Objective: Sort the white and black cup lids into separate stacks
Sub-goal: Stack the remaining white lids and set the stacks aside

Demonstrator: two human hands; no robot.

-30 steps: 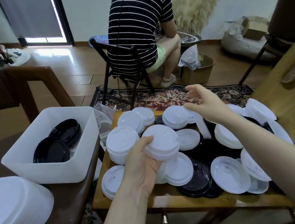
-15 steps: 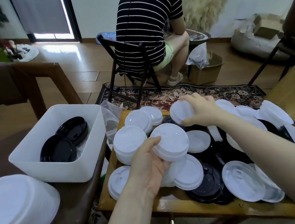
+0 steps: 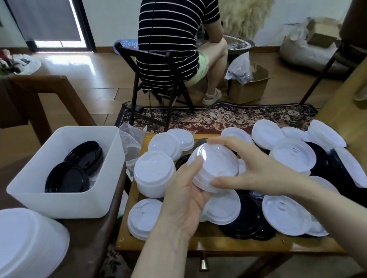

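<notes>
Small stack of white lids [image 3: 214, 166] held up over the middle of the wooden tray [image 3: 137, 206], domed tops facing up and tilted toward the camera's left; round, so no clear long axis, stack axis leans up-left. Left hand [image 3: 184, 200] under the stack, palm up, thumb along the near-left rim, fingers curled beneath and gripping it. Right hand [image 3: 249, 165] comes in from the right, forearm across the tray, thumb at the near edge, fingers spread over the far rim and top, pinching the top lid. Both hands touching the stack.

Tray is covered in loose white lids and black lids [image 3: 244, 224], mixed and overlapping. Taller white pile [image 3: 154, 173] just left of the held stack. White plastic bin [image 3: 69, 204] on the brown table [image 3: 55, 274] to the left, black lids [image 3: 68, 181] stacked inside. Big white stack [image 3: 16, 245] lying at the near left corner. Person in a striped shirt [image 3: 176, 26] seated on a folding chair [image 3: 158, 83] beyond the tray, back to camera.
</notes>
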